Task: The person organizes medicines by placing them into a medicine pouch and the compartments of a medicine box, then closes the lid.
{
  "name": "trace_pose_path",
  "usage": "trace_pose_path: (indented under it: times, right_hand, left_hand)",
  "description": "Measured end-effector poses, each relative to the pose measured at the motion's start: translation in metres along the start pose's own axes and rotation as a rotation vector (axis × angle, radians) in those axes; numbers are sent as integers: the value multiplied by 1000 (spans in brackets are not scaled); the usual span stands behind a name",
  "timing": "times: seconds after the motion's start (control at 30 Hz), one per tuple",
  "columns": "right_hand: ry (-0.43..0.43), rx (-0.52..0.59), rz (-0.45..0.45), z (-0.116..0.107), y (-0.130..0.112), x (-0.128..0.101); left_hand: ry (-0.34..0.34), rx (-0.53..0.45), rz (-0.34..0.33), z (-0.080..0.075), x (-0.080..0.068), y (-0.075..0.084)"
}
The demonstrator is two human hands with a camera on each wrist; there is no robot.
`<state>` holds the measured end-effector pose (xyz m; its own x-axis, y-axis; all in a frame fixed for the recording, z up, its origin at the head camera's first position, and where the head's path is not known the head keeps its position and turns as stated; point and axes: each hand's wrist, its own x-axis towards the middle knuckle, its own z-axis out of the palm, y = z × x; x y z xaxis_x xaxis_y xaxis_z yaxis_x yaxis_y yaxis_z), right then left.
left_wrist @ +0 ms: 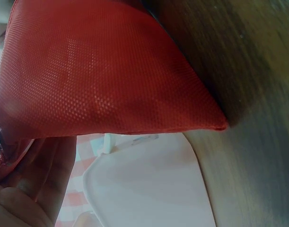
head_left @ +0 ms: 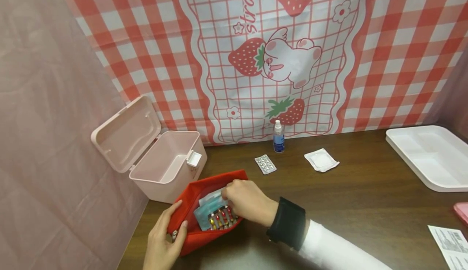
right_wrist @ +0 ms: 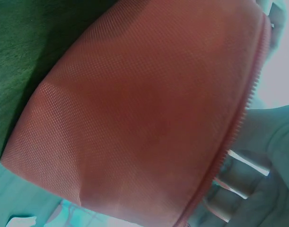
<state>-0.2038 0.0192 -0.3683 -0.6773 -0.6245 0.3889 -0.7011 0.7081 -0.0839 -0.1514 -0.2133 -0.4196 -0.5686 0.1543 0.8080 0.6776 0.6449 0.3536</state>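
A red zip pouch (head_left: 204, 239) lies with its mouth wide apart on the wooden table. My left hand (head_left: 164, 233) holds its left end, thumb on the near rim and fingers on the far side, beside the metal zip pull (head_left: 174, 234). My right hand (head_left: 250, 203) reaches into the mouth with bent fingers, right at the edge of a pale blue packet (head_left: 202, 217); whether it pinches the packet I cannot tell. Several small red and yellow capped vials (head_left: 221, 218) show under that hand. In the right wrist view, the fingers (right_wrist: 232, 175) pass behind the zipped edge.
A pink box (head_left: 164, 184) with its lid raised stands behind the pouch to the left. Farther back are a blister pack (head_left: 265, 164), a blue spray bottle (head_left: 278, 140) and a white packet (head_left: 321, 160). On the right lie a white divided tray (head_left: 413, 160) and a printed sheet (head_left: 451, 243).
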Motion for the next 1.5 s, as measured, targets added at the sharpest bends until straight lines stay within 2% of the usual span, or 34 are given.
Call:
trace_pose_path:
  times: [0.37, 0.73, 0.9, 1.1, 1.5]
  right_hand:
    - [162, -8, -50, -11, 5, -11]
    - [288, 5, 29, -29, 26, -31]
    - [323, -19, 78, -30, 41, -37]
    - [327, -20, 154, -25, 56, -40]
    - [191, -58, 326, 5, 91, -31]
  left_hand:
    - [-1, 5, -4, -1, 0, -1]
    - [-1, 11, -6, 0, 0, -1]
    - [-6, 14, -10, 0, 0, -1]
    - [-9, 8, -11, -1, 0, 0]
    - [-22, 3, -57, 0, -1, 1]
